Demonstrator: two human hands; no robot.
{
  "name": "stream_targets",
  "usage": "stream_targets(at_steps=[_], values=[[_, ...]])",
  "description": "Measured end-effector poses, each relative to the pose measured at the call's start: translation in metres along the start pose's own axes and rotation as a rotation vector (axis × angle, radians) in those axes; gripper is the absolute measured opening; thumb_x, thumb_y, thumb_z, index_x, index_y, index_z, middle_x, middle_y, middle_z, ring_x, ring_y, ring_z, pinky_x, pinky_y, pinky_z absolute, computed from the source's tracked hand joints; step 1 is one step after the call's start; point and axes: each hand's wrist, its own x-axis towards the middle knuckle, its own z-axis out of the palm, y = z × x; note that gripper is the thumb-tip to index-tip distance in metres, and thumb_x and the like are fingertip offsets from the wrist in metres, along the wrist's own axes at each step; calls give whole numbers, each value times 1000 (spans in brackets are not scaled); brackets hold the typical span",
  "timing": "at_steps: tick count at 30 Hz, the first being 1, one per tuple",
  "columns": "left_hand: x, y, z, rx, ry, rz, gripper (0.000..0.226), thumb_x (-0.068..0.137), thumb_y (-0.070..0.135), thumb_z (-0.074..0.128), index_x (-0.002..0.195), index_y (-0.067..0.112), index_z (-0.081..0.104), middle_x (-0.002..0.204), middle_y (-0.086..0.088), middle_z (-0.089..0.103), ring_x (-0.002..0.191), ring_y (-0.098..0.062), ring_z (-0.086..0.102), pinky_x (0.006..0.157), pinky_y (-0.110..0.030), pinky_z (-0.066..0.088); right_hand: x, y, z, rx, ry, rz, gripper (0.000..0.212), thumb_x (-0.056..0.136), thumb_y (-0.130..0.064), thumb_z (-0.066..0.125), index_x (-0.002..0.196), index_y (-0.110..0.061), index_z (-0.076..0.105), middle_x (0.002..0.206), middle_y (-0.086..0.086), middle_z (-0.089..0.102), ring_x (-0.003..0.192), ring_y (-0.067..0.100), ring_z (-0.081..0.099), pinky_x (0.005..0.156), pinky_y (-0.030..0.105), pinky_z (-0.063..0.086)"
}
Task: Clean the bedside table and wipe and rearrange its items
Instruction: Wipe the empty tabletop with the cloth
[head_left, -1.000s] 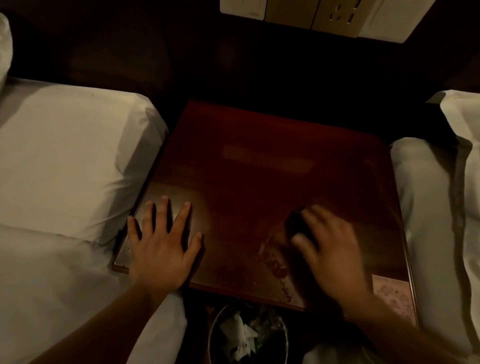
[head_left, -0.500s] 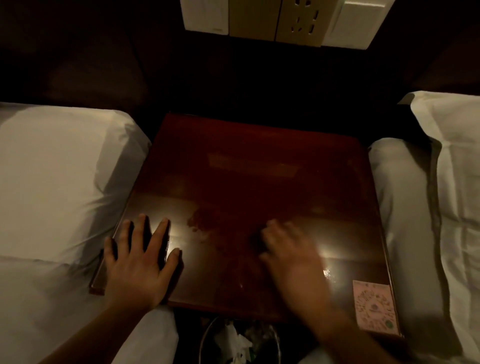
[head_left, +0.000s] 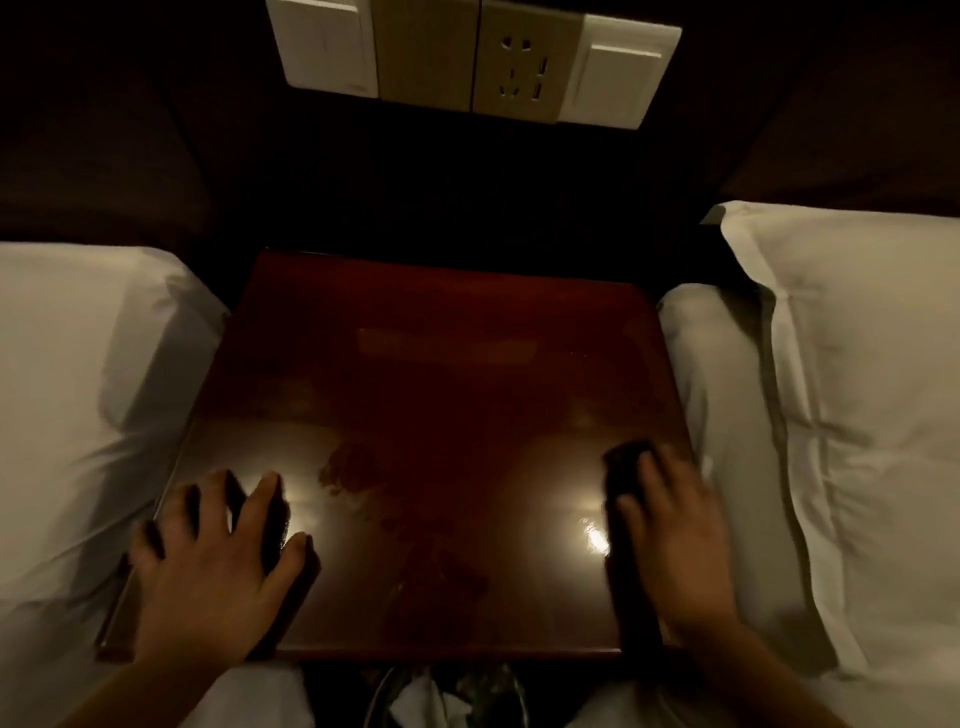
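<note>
The bedside table (head_left: 441, 395) has a dark red glossy top with damp smears (head_left: 353, 467) near its middle. My left hand (head_left: 208, 566) rests flat, fingers spread, on the near left corner. My right hand (head_left: 675, 540) lies at the near right edge. Its fingers are laid over a dark cloth (head_left: 623, 460) and press it onto the wood. The right hand is motion-blurred. No other items show on the tabletop.
White bedding (head_left: 78, 389) borders the table on the left, and a white pillow (head_left: 857, 389) and sheet on the right. A wall panel with switches and a socket (head_left: 478, 62) hangs behind. A bin with crumpled paper (head_left: 447, 696) stands below the front edge.
My right hand slid the cloth from the table's middle to the near right edge. The left hand stayed on its corner. The pink card at the near right corner is no longer visible.
</note>
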Motion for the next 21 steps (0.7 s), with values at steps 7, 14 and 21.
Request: stream_targets(at_steps=[7,14,21], values=[[56,-12,-29,-199,108,58,61,80,61,39,126,25,59,126,-11,47,116,-39,44,87,-57,45,22,-83,25,34,-17,-382,53,97,-46,34,138,-17,53,147,9,48,129,29,47,109,36,25],[62,-10,-19,-172,57,78,71,80,57,38,135,19,59,147,-15,49,136,-39,41,100,-60,39,192,-52,33,-25,90,112,48,99,-27,49,139,0,46,143,31,43,124,51,42,105,54,34],[64,-16,-18,-129,26,122,63,85,55,42,136,21,57,146,-14,50,137,-37,43,104,-60,41,164,-234,57,41,118,-318,43,97,-25,48,131,0,54,137,26,51,121,44,51,99,50,42]])
